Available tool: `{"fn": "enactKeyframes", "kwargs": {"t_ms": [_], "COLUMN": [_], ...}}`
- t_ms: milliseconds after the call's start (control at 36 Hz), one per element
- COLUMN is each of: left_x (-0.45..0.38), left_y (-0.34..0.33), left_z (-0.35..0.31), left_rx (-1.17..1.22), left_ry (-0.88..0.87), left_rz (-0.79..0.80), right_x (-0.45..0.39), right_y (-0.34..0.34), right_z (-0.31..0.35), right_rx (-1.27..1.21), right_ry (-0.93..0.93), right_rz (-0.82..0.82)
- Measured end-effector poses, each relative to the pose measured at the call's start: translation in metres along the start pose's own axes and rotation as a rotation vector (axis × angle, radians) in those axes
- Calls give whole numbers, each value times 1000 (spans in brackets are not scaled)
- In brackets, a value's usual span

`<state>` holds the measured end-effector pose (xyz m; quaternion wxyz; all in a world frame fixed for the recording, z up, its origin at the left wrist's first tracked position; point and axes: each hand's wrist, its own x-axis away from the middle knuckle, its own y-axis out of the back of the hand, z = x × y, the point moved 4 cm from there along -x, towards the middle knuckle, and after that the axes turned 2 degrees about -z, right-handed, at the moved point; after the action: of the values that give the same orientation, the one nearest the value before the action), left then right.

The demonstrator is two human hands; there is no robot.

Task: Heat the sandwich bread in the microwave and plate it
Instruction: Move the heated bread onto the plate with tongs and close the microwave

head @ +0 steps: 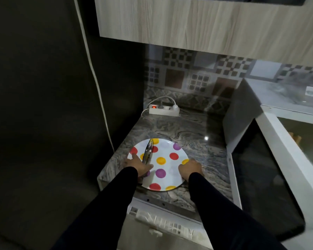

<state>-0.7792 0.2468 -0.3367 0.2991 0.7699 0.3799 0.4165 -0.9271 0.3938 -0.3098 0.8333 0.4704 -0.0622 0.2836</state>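
Black sleeves reaching forward from the bottom edge, both hands down at a polka-dot plate (167,157) on a grey marbled countertop (181,127). Left hand (138,166) at the plate's near-left rim, fingers closed around metal tongs (148,152) lying across the plate and pointing away. Right hand (191,169) on the plate's right rim, fingers curled over the edge, gripping it. White plate with red, yellow and purple dots, no food on it. Sandwich bread not visible anywhere. Just right, white microwave (271,170) with dark door glass; open or closed, cannot tell. Farther back, white power strip (164,110) with a glowing red switch, against a patterned tile backsplash (193,76). Overhead, pale wood-grain cabinet (206,24).
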Motion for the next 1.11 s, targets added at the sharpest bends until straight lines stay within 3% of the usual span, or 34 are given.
{"fn": "enactKeyframes", "kwargs": {"t_ms": [361, 556, 833, 1111], "left_x": [-36, -25, -20, 17], "left_y": [-10, 1, 5, 34], "left_z": [-7, -4, 6, 5], "left_rx": [-137, -50, 0, -5], "left_ry": [42, 72, 79, 21], "left_rz": [-20, -63, -79, -114], "right_x": [-39, -45, -55, -28], "right_y": [-9, -9, -19, -16], "right_z": [-8, -12, -15, -9], "right_rx": [-61, -34, -325, -451], "right_ry": [-93, -102, -187, -139], "right_rz": [-10, -24, 6, -63]}}
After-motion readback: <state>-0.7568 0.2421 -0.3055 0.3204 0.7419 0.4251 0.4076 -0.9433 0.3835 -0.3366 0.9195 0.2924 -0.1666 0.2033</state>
